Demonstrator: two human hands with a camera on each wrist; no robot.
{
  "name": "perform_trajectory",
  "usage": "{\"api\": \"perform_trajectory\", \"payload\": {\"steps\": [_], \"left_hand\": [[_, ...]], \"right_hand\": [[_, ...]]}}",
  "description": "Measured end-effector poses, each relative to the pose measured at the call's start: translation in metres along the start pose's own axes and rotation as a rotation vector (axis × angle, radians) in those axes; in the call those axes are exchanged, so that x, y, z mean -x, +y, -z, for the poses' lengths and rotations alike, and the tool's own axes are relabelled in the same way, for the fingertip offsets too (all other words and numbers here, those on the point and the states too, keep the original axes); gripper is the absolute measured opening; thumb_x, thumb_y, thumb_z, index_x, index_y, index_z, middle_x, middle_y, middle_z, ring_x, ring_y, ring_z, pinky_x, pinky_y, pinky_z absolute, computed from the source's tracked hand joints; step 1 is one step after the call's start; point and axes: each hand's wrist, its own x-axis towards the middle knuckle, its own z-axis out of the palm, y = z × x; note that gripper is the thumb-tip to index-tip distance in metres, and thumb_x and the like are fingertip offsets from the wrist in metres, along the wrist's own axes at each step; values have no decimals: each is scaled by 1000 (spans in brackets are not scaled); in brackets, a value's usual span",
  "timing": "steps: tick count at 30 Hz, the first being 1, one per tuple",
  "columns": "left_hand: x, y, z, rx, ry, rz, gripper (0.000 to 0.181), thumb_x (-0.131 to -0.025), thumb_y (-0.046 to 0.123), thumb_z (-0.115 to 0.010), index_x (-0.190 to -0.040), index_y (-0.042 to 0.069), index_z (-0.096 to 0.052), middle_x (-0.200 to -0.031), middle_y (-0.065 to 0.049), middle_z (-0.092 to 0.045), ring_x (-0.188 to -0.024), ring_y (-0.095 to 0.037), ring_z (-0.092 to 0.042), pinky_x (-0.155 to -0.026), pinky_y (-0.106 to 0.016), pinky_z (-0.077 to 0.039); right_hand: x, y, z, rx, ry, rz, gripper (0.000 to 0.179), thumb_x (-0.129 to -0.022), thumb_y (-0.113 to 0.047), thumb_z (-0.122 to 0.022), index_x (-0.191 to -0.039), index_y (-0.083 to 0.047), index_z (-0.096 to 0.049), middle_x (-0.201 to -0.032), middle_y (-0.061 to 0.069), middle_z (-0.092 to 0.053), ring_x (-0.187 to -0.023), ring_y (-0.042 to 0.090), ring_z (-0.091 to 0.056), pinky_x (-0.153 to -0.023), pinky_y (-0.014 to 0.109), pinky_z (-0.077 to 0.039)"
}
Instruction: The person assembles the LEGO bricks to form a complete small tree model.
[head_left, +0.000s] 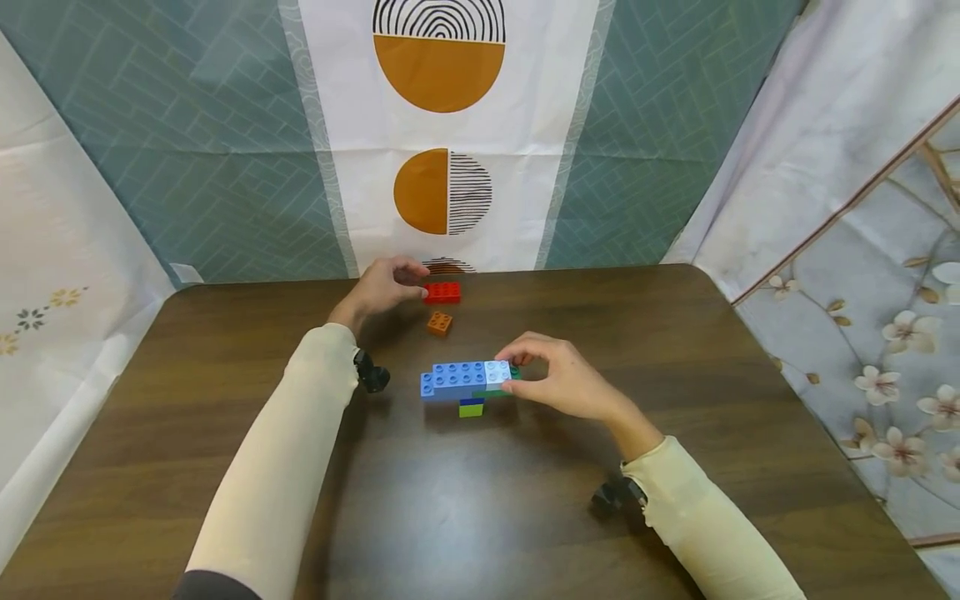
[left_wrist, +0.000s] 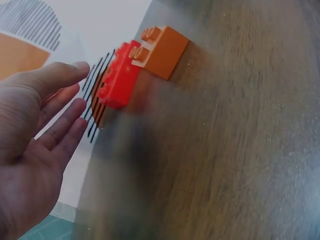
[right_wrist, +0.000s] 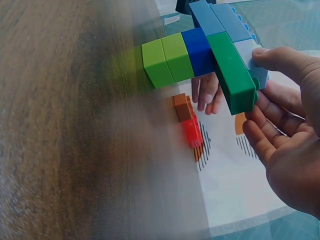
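Observation:
Near the middle of the table stands a build of toy building bricks. Its stem is two lime green bricks (right_wrist: pixel 169 60) with a dark blue brick (right_wrist: pixel 197 52) on top. A long green brick (right_wrist: pixel 231 72) and blue bricks (head_left: pixel 457 375) spread over that, with a pale blue brick (head_left: pixel 497 371) at the top right. My right hand (head_left: pixel 566 379) pinches the pale blue brick between thumb and fingers. At the back edge, my left hand (head_left: pixel 380 287) reaches beside a red brick (head_left: pixel 444 292), fingers loosely bent and holding nothing. An orange brick (head_left: pixel 439 323) lies just in front of the red one.
The brown wooden table (head_left: pixel 225 433) ends at a patterned cloth (head_left: pixel 517 208) hanging close behind the red brick. Pale floral curtains (head_left: pixel 885 333) hang on the right. Dark wrist cameras (head_left: pixel 371 372) are strapped over cream sleeves.

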Motion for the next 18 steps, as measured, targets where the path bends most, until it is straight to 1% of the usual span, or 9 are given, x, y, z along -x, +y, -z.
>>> {"api": "perform_trajectory", "payload": {"steps": [4, 7, 13, 18], "left_hand": [[-1, -7, -3, 17, -12, 44, 41, -96, 9, -71, -135, 1, -61, -140, -20, -61, -129, -38, -57, -117, -52, -44], [-3, -11, -6, 24, -20, 74, 43, -96, 10, -71, -137, 2, -60, -143, -19, -60, -131, -37, -55, -118, -52, -43], [-9, -16, -13, 35, -5, 96, 44, -95, 10, -71, -138, 4, -60, -144, -18, -59, -131, -37, -54, -119, -51, -42], [-12, -17, -18, 41, 2, 116, 44, -95, 10, -72, -138, 6, -62, -144, -18, -59, -130, -36, -54, -119, -50, -41]], "right_hand": [[0, 0, -1, -7, -7, -7, 32, -88, -22, -83, -118, -22, -72, -114, -4, -67, -107, 25, -57, -93, 53, -53], [0, 0, -1, -4, -8, -11, 32, -88, -22, -83, -118, -23, -72, -114, -4, -67, -107, 24, -57, -93, 50, -53], [0, 1, -1, 15, -6, -13, 32, -88, -23, -82, -118, -24, -72, -114, -6, -67, -107, 21, -57, -93, 42, -52], [0, 2, 0, 16, -6, -14, 32, -89, -24, -82, -119, -24, -72, -115, -7, -66, -107, 19, -57, -91, 37, -53]]}}
